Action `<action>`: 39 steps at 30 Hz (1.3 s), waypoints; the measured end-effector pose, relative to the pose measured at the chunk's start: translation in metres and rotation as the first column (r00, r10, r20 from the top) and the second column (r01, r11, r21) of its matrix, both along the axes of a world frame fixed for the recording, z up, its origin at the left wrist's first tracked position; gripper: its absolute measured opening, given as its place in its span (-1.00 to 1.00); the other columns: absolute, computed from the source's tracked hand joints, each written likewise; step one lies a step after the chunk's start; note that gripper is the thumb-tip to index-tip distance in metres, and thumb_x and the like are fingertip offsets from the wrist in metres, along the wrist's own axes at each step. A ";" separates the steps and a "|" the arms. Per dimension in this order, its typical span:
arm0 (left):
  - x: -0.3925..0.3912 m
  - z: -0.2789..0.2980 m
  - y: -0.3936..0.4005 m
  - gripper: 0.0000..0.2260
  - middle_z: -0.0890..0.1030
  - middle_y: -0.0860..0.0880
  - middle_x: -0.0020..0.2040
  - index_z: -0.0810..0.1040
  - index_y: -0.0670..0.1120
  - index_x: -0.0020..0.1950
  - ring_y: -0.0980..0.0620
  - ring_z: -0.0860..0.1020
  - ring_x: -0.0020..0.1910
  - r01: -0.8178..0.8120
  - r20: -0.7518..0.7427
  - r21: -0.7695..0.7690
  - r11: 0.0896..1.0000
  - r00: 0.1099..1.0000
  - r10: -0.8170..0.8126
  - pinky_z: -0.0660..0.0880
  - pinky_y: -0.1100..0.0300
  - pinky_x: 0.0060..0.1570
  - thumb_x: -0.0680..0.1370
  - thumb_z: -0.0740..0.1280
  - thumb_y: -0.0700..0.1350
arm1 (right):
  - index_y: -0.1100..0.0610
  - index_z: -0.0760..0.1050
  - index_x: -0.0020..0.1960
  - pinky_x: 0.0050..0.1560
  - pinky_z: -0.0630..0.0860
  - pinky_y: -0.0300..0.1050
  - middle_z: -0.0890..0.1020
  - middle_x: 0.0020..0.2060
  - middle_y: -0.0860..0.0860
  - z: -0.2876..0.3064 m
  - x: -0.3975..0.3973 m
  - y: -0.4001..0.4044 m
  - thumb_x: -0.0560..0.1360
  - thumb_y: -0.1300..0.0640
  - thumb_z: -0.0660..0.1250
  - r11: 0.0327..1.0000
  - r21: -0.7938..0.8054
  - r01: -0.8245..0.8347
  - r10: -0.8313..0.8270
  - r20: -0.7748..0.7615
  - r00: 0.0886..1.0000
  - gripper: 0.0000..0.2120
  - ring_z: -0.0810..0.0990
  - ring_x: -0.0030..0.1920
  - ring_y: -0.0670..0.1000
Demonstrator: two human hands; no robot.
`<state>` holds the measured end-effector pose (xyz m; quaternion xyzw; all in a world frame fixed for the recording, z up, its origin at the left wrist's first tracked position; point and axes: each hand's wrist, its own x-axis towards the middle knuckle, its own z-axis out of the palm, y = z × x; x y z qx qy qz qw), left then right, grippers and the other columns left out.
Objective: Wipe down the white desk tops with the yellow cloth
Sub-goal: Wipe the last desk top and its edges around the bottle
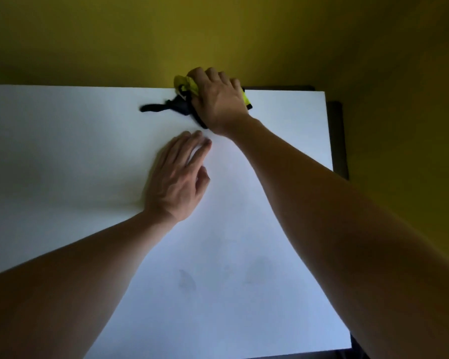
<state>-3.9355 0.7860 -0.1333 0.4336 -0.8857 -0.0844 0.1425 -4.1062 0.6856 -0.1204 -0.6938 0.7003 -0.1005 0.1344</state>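
The white desk top (75, 151) fills most of the view. At its far edge my right hand (219, 99) grips the bunched yellow cloth (186, 85), fingers curled over it. Black parts of the cloth or a dark strap (156, 108) trail out to the left from under the hand. My left hand (178, 177) rests flat on the desk top nearer to me, fingers straight and together, holding nothing. Faint smudges (187, 281) mark the surface near the front.
A yellow-green wall (218, 35) rises directly behind the desk's far edge and continues on the right. A dark frame or second surface (338, 138) shows along the desk's right edge. The desk's front edge runs at the lower right.
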 end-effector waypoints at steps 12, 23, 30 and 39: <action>-0.007 0.005 0.003 -0.55 0.42 -0.17 0.56 0.46 -0.15 0.53 -0.23 0.35 0.55 -0.022 -0.001 0.037 0.999 1.000 0.022 0.28 -0.14 0.55 0.63 0.15 -0.13 | 0.21 0.27 0.44 0.30 0.34 0.13 0.38 0.34 0.25 0.003 -0.165 0.067 0.65 0.10 0.10 0.790 0.083 0.608 -0.613 0.117 0.781 -0.61 0.37 0.33 0.30; -0.006 0.010 0.007 -0.55 0.40 -0.18 0.57 0.43 -0.14 0.54 -0.24 0.33 0.55 -0.017 0.090 0.090 0.996 0.996 0.009 0.26 -0.13 0.56 0.65 0.13 -0.09 | 0.21 0.24 0.48 0.30 0.33 0.09 0.40 0.32 0.23 0.001 -0.122 0.151 0.60 0.30 0.13 0.725 -0.007 0.689 -0.689 -0.018 0.725 -0.55 0.43 0.23 0.28; -0.012 0.039 0.002 -0.51 0.24 -0.13 0.66 0.29 -0.11 0.63 -0.22 0.22 0.62 -0.046 0.270 0.305 0.951 0.962 -0.040 0.15 -0.07 0.57 0.68 0.16 -0.11 | 0.23 0.18 0.52 0.47 0.28 0.13 0.34 0.41 0.27 0.036 -0.146 0.154 0.60 0.35 0.03 0.592 0.171 0.788 -0.805 0.172 0.568 -0.52 0.35 0.39 0.30; -0.009 0.068 0.026 -0.50 0.09 -0.05 0.71 0.22 -0.05 0.64 -0.15 0.10 0.66 -0.173 0.304 0.503 0.847 0.953 0.014 0.19 -0.06 0.53 0.69 0.19 -0.09 | 0.25 0.40 0.40 0.29 0.37 0.24 0.51 0.24 0.26 0.081 -0.151 0.197 0.58 0.30 0.19 0.801 -0.090 0.592 -0.560 0.238 0.794 -0.61 0.44 0.24 0.31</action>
